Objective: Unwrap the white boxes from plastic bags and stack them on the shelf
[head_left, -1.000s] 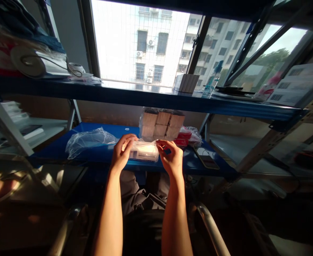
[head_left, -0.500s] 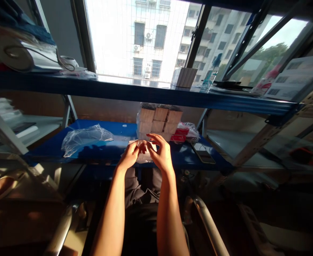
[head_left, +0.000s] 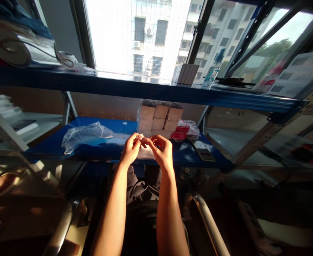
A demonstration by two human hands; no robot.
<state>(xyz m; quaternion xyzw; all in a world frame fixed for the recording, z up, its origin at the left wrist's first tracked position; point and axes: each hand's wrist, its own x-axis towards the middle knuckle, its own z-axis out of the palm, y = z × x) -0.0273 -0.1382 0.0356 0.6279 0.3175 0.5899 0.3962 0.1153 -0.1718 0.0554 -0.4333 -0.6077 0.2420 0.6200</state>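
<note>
My left hand (head_left: 130, 149) and my right hand (head_left: 163, 151) meet over the front edge of the blue table, fingertips nearly touching. Both pinch the clear plastic bag, whose crumpled edge (head_left: 139, 136) pokes up by the left fingers. Beneath the hands lies the bag's pale content (head_left: 145, 154), mostly hidden by them and too unclear to name. Just behind stands a plastic-wrapped stack of pale blocks or small boxes (head_left: 158, 119). Red packets in clear plastic (head_left: 181, 131) lie to its right.
On the blue table (head_left: 113, 153) a loose clear plastic bag (head_left: 85, 135) lies to the left and a phone (head_left: 204, 151) to the right. A blue shelf edge (head_left: 135, 92) crosses above. Metal chair armrests (head_left: 208, 220) flank me.
Both hands have risen slightly over the pale content. The right fingers, spread before, have closed in beside the left ones on the plastic.
</note>
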